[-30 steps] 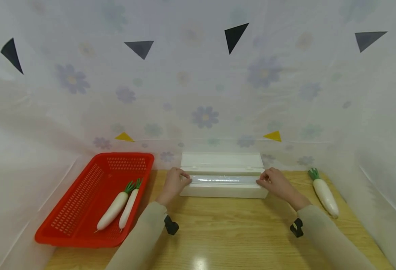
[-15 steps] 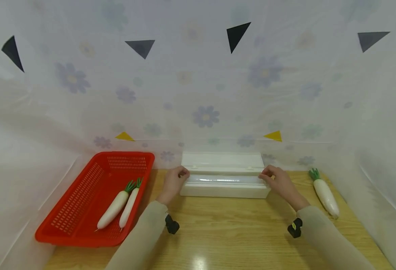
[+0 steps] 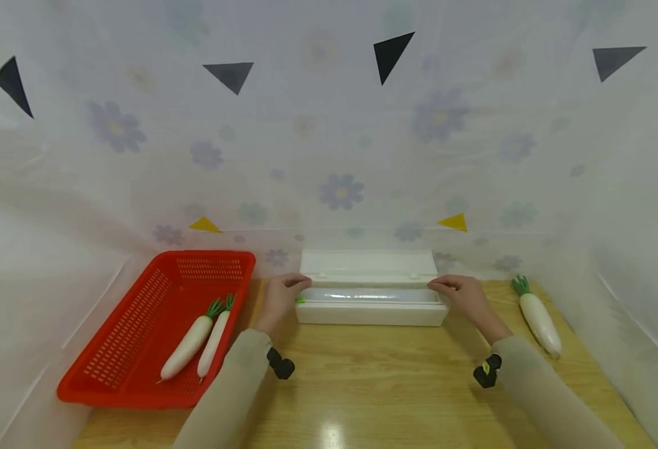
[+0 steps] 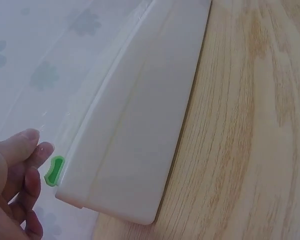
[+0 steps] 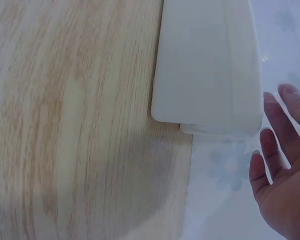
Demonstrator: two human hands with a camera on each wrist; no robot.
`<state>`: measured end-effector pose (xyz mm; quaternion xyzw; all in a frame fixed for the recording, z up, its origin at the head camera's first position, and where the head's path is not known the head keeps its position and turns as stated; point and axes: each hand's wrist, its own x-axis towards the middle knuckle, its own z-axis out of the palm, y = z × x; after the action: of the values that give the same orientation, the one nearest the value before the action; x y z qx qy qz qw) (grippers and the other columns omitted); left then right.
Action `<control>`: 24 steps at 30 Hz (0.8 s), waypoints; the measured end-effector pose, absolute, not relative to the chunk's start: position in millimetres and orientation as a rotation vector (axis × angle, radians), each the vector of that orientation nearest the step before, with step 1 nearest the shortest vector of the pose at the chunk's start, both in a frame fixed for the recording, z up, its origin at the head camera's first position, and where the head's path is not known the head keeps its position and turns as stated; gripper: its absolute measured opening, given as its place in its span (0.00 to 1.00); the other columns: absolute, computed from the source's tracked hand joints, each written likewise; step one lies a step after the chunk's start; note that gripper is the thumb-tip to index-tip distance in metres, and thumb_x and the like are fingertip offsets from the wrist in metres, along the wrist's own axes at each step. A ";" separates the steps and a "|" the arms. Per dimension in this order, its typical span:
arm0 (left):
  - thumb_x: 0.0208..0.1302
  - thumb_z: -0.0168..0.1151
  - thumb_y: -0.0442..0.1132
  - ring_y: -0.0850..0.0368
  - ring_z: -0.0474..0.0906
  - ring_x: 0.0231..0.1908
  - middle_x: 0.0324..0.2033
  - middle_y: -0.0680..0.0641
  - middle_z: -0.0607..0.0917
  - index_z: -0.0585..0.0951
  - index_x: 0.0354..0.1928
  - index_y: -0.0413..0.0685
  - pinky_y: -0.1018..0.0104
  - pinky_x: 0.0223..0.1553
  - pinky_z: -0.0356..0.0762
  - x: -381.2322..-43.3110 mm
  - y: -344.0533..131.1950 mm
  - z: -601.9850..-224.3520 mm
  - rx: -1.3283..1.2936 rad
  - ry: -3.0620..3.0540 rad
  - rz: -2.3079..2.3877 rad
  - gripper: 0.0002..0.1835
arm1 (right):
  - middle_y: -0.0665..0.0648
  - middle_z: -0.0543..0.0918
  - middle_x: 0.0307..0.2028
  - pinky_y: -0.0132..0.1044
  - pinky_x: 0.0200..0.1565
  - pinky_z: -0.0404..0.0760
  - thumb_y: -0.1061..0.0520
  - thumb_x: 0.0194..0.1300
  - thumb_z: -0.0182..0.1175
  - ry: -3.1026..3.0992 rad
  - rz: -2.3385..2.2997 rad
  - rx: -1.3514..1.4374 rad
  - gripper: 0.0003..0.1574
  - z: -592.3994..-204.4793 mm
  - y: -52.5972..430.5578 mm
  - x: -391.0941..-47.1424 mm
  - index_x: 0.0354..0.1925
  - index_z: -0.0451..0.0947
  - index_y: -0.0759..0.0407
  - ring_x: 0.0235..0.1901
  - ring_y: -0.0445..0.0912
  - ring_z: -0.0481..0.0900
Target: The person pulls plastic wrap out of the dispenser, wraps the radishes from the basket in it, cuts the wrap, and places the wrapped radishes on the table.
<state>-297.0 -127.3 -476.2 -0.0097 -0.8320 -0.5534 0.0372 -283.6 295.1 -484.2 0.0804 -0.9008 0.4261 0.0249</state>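
A white cling film dispenser [image 3: 370, 315] lies across the back of the table, with its lid [image 3: 368, 263] raised behind it. The shiny roll of cling film [image 3: 370, 295] shows inside. At the left end my left hand [image 3: 279, 299] pinches the film's edge between thumb and forefinger, beside a small green cutter slider [image 4: 54, 171]. My right hand [image 3: 466, 301] holds the film's other corner at the right end, thumb against forefinger and the other fingers loosely bent. The film is clear, so its edge is hard to make out.
Left on the table stands a red plastic basket [image 3: 121, 324] with two white radishes [image 3: 188, 347] in it. Another white radish [image 3: 539, 323] lies at the right. A patterned white sheet [image 3: 340, 137] hangs close behind the dispenser.
Both hands have risen slightly and moved back toward the lid, from the front of the roll. The green slider at the left end has come into sight.
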 end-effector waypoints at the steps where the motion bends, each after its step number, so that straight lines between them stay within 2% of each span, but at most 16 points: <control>1: 0.69 0.71 0.39 0.49 0.84 0.46 0.43 0.46 0.91 0.91 0.44 0.45 0.52 0.54 0.82 -296.9 -127.7 -475.2 -0.018 -2.558 -1.702 0.07 | 0.61 0.88 0.52 0.55 0.55 0.82 0.47 0.79 0.58 -2.775 1.354 0.242 0.21 -484.0 295.9 -283.3 0.54 0.87 0.59 0.53 0.56 0.83; 4: 0.69 0.71 0.40 0.49 0.84 0.46 0.43 0.47 0.91 0.91 0.44 0.46 0.51 0.55 0.82 -297.2 -128.1 -472.1 0.005 -2.563 -1.714 0.07 | 0.61 0.89 0.50 0.56 0.58 0.80 0.47 0.79 0.58 -2.736 1.428 0.228 0.22 -483.3 297.7 -282.4 0.55 0.86 0.61 0.53 0.52 0.84; 7: 0.70 0.70 0.38 0.47 0.85 0.48 0.43 0.45 0.91 0.91 0.45 0.42 0.51 0.56 0.81 -298.2 -128.1 -470.3 -0.024 -2.535 -1.735 0.08 | 0.59 0.90 0.47 0.55 0.59 0.80 0.45 0.79 0.57 -2.714 1.409 0.223 0.23 -481.7 298.0 -282.8 0.54 0.86 0.61 0.51 0.43 0.83; 10: 0.70 0.69 0.37 0.46 0.85 0.49 0.44 0.43 0.91 0.90 0.46 0.39 0.49 0.58 0.80 -299.5 -128.8 -468.5 -0.042 -2.489 -1.754 0.09 | 0.58 0.91 0.46 0.50 0.58 0.80 0.44 0.79 0.58 -2.699 1.380 0.221 0.24 -477.7 296.8 -284.4 0.53 0.87 0.61 0.50 0.35 0.81; 13: 0.71 0.69 0.37 0.46 0.84 0.51 0.45 0.44 0.91 0.90 0.48 0.39 0.48 0.61 0.78 -300.6 -130.2 -465.1 -0.034 -2.462 -1.768 0.10 | 0.58 0.91 0.46 0.45 0.57 0.80 0.46 0.79 0.58 -2.683 1.366 0.235 0.23 -471.6 296.1 -286.0 0.53 0.86 0.62 0.49 0.32 0.80; 16: 0.71 0.69 0.40 0.46 0.83 0.53 0.47 0.45 0.91 0.89 0.49 0.40 0.47 0.63 0.77 -301.7 -132.0 -460.8 -0.035 -2.455 -1.794 0.12 | 0.59 0.91 0.46 0.45 0.55 0.79 0.47 0.80 0.57 -2.669 1.343 0.245 0.23 -463.8 296.7 -286.5 0.54 0.86 0.63 0.49 0.31 0.79; 22: 0.71 0.69 0.44 0.46 0.82 0.55 0.49 0.46 0.90 0.90 0.50 0.45 0.47 0.63 0.76 -303.6 -135.0 -449.2 -0.052 -2.469 -1.811 0.13 | 0.62 0.89 0.50 0.57 0.58 0.77 0.44 0.80 0.57 -2.653 1.322 0.256 0.24 -449.5 298.8 -288.0 0.53 0.86 0.62 0.54 0.42 0.79; 24: 0.70 0.69 0.44 0.47 0.82 0.53 0.48 0.47 0.90 0.91 0.49 0.47 0.48 0.62 0.77 -303.9 -136.9 -444.4 -0.041 -2.478 -1.796 0.12 | 0.63 0.88 0.51 0.60 0.59 0.76 0.44 0.79 0.57 -2.646 1.329 0.257 0.25 -445.0 297.9 -288.6 0.53 0.86 0.63 0.54 0.41 0.79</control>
<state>-303.9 -136.9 -444.4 -0.0133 -0.8089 -0.5863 0.0405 -288.6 297.9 -445.0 0.0863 -0.8870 0.4457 0.0845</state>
